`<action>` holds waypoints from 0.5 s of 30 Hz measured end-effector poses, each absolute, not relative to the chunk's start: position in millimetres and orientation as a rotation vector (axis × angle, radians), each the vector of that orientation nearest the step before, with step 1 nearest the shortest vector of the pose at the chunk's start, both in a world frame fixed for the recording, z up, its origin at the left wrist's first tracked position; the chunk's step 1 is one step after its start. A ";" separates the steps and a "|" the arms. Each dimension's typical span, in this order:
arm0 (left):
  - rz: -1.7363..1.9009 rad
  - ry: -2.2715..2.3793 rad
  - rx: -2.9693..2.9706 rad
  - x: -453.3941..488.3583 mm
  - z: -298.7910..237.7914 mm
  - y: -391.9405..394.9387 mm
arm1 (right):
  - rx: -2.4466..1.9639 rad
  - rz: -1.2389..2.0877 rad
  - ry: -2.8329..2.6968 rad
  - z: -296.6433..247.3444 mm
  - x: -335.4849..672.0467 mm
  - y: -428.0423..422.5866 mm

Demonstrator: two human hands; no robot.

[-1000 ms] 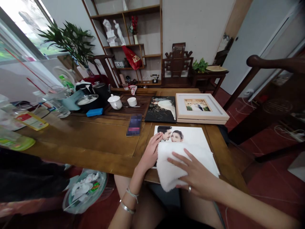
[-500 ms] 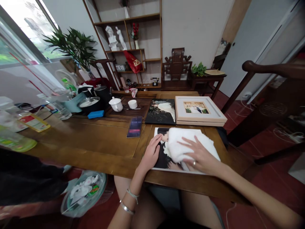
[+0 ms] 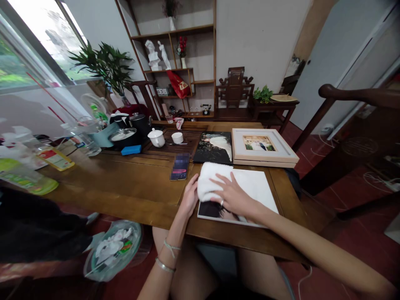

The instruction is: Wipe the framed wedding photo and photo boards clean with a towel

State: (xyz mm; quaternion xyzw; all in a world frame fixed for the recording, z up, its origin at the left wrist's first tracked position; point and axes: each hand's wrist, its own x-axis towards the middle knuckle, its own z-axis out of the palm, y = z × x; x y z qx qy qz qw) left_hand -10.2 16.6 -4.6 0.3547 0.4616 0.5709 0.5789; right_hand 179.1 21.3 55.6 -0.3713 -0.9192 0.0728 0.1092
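Note:
A flat photo panel (image 3: 256,187) with a white and black print lies near the table's front edge. On its upper left part rests a fluffy white cloth (image 3: 210,175). My right hand (image 3: 234,193), with a ring on it, lies flat over the cloth, fingers spread, pressing it to the panel. My left hand (image 3: 189,196) is at the panel's left edge beside the cloth, fingers stretched out; its fingertips are close to the cloth. The panel's upper left corner is hidden by the cloth.
Behind the panel lie a dark photo panel (image 3: 212,153) and stacked light frames (image 3: 281,146). A phone (image 3: 180,166) lies left of my hands. Farther left are a white lidded cup (image 3: 156,138), a blue sponge (image 3: 131,150) and bottles. A bin (image 3: 134,233) stands below, near another person's dark clothing (image 3: 40,229).
My right hand has slid the white cloth leftward across the panel to its upper left corner, baring the right side. My left hand has shifted slightly left, off the print to its edge.

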 end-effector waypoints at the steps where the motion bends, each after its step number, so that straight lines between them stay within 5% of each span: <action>1: 1.353 1.089 0.806 -10.9 -2.2 16.7 | -1.022 0.227 -2.746 55.4 176.1 9.3; 7: 1.302 1.196 0.876 -10.1 -2.2 18.5 | -0.725 0.353 -2.838 54.4 208.3 -61.1; 15: 1.293 1.263 1.102 -6.8 -13.1 19.7 | -1.279 0.216 -2.542 45.2 266.1 -11.0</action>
